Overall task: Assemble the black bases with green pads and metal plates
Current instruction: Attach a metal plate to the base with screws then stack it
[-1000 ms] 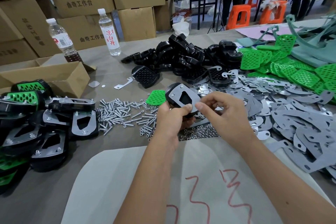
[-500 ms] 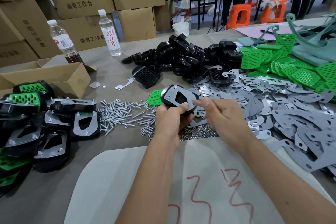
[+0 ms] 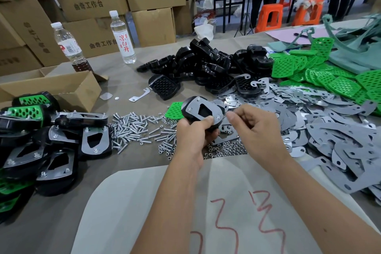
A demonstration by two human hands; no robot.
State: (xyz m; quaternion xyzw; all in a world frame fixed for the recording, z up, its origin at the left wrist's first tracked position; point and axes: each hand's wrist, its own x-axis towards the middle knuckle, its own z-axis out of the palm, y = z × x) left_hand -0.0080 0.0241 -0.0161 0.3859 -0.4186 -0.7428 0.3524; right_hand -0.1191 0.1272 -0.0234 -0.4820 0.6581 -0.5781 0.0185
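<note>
My left hand grips a black base with a grey metal plate on top, screws standing at its corners, held above the table. My right hand hovers just right of the plate's near corner. Its fingers are curled and the thumb lies against the forefinger, with nothing visible in the pinch. A loose green pad lies just behind the held base. Piles of black bases, green pads and metal plates fill the far and right side.
Screws and nuts lie scattered by my hands. Finished assemblies are stacked at the left beside an open cardboard box. Two bottles stand behind. A white sheet lies under my forearms.
My right hand has drawn back slightly to the right from the plate's corner. My left hand has tilted the base a little and keeps hold of it.
</note>
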